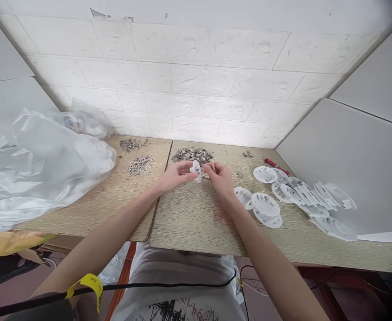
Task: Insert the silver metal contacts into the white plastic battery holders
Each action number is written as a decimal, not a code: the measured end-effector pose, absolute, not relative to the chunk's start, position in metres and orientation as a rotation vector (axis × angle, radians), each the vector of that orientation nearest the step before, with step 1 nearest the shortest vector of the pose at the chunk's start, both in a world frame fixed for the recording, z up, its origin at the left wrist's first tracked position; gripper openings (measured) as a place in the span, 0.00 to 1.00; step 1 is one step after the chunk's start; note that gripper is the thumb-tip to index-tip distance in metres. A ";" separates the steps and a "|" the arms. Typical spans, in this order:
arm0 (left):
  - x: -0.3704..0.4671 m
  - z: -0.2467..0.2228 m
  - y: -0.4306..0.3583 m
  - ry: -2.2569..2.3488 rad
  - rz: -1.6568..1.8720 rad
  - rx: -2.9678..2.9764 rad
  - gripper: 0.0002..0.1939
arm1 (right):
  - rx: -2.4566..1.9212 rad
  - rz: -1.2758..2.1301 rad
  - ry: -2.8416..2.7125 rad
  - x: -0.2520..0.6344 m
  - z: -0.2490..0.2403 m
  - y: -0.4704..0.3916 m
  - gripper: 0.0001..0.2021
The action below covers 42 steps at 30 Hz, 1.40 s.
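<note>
A white round plastic disc (197, 171) stands almost edge-on between the thumb and fingers of my left hand (179, 175). Small metal bits show on its face. My right hand (220, 177) is closed close beside it, pinching a thin slim tool (206, 177) whose kind I cannot make out; its tip points toward the disc. Just behind both hands lies a heap of small metal pieces (192, 154). More white discs (266, 204) of the same sort, with slots and metal bits, lie right of my right forearm.
Two piles of small metal parts (140, 165) sit on the left table. A large clear plastic bag (48, 165) covers the far left. Overlapping discs (311, 196) and a red tube-shaped item (276, 166) lie at right. White wall and grey panels enclose the table; a black cable (169, 285) crosses my lap.
</note>
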<state>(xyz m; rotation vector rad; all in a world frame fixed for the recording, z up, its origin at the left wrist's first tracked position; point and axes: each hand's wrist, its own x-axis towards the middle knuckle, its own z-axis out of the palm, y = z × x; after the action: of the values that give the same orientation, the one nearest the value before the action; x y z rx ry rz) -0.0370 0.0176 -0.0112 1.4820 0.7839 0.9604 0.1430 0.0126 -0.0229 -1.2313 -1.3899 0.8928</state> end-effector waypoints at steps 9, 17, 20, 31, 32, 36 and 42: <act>-0.030 -0.013 0.013 0.757 0.984 1.381 0.27 | -1.246 0.686 -1.451 0.136 -0.019 0.005 0.14; -0.028 -0.012 0.011 0.796 1.006 1.388 0.28 | -1.258 0.584 -1.461 0.132 -0.019 0.003 0.13; -0.028 -0.013 0.011 0.832 1.019 1.374 0.30 | -1.265 0.607 -1.455 0.129 -0.020 0.001 0.12; -0.029 -0.013 0.011 0.854 0.996 1.406 0.30 | -1.262 0.676 -1.390 0.130 -0.019 0.000 0.13; -0.029 -0.014 0.011 0.857 0.996 1.407 0.30 | -1.261 0.669 -1.395 0.130 -0.019 0.000 0.13; -0.030 -0.014 0.012 0.864 0.997 1.413 0.30 | -1.239 0.706 -1.391 0.130 -0.017 0.000 0.12; -0.030 -0.014 0.012 0.864 0.992 1.412 0.31 | -1.239 0.750 -1.389 0.132 -0.017 0.001 0.11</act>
<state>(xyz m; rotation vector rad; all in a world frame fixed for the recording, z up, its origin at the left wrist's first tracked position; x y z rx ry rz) -0.0298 0.0121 -0.0141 1.4122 0.8641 0.9919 0.1321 0.0012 -0.0174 -1.2393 -1.3893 0.7505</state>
